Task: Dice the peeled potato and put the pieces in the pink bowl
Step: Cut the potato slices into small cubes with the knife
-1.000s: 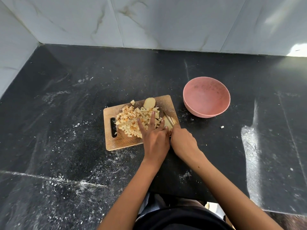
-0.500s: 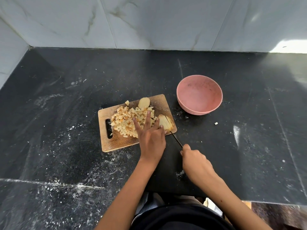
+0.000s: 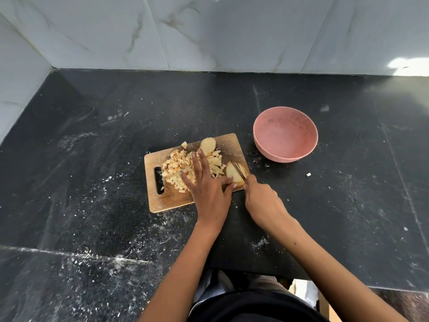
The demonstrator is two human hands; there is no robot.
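Two bare hands at work over a small rectangular wooden cutting board (image 3: 162, 203) near the middle of a black stone countertop (image 3: 92, 135). Left hand (image 3: 206, 189) laid flat, fingers (image 3: 196, 162) straight and spread across a heap of pale diced potato cubes (image 3: 176, 166); thumb and forefinger stretched rightward, steadying a pale peeled potato chunk (image 3: 232, 174) at the board's right edge. Right hand (image 3: 262, 201) clenched round the handle of a thin-bladed knife (image 3: 241, 174), handle itself hidden inside the fist. Blade sunk into the chunk, running diagonally from the near right toward the far left. Chunk lying with its long axis from the board's near right corner toward the far side, tapered end pointing away, already split into a few slices still leaning together, cut faces creamy, outer skin side slightly tan. Heap of cubes spread over the board's middle and left, some pieces tinged orange-brown. One rounded potato end piece (image 3: 207, 145) resting at the board's far edge, just beyond the fingertips. Round pink bowl (image 3: 262, 145) standing on the countertop just off the board's far right corner, apart from it, upright. One stray potato bit (image 3: 308, 174) lying on the countertop well right of the board.
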